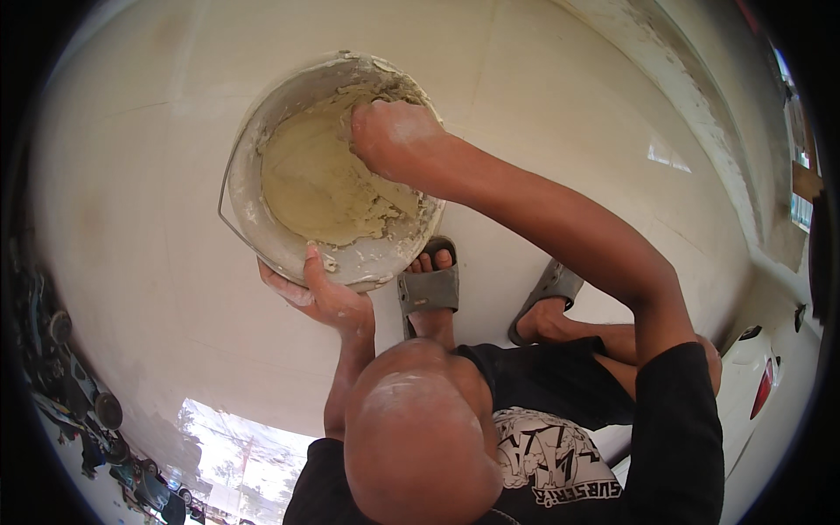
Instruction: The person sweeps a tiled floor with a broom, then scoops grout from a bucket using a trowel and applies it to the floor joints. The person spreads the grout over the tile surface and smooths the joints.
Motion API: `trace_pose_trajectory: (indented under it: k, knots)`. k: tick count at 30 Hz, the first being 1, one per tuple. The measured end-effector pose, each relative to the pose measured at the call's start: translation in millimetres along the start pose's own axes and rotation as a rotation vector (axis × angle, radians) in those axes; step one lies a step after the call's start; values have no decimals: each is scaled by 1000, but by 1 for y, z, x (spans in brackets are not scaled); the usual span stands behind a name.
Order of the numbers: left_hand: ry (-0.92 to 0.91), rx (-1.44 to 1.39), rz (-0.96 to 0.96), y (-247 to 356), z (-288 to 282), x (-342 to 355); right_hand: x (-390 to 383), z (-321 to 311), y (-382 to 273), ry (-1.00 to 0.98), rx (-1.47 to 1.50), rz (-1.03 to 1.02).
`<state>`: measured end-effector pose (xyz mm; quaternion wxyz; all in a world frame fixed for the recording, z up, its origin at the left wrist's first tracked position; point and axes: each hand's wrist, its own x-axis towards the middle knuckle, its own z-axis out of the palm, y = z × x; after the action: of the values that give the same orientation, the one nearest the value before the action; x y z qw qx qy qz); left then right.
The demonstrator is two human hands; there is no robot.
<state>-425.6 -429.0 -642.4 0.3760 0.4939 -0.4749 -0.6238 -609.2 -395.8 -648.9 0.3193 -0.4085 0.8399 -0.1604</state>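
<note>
A grey bucket (346, 265) with smeared inner walls is tilted toward me in the upper middle of the head view. It holds a thick, pale yellowish paste (306, 175), with clumps stuck along the sides. My left hand (319, 293) grips the near rim, thumb over the edge and fingers underneath. Inside the bucket, at its right side, my right hand (398, 138) is closed in a fist, whitened with dust. Whatever that fist may hold is hidden. The bucket's wire handle (226, 188) hangs at the left.
Pale, glossy floor (149, 219) surrounds the bucket. My sandalled feet (430, 284) are just below it, and my bent knee rises close to my left forearm. Dark wheeled items (83, 376) line the lower left. A white car with a red tail light (763, 389) stands at the right.
</note>
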Motion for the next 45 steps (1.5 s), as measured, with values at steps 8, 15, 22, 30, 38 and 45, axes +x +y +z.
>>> trace_pose_trajectory:
  k: [8,15,22,30,38,45]
  knots:
    - [-3,83,9,-2,-2,-2,31,13,-12,-167,-204,79]
    - [-92,58,82,-2,1,-4,43,14,-8,-347,-274,178]
    - [-131,75,102,-3,3,-4,37,8,-5,-386,-260,238]
    - [-140,69,88,-2,1,-1,16,4,-14,-237,-37,-62]
    - [-40,-27,2,1,1,0,0,-3,-13,-126,-130,-42]
    - [-102,85,94,-3,0,-3,20,7,2,-324,-252,-28]
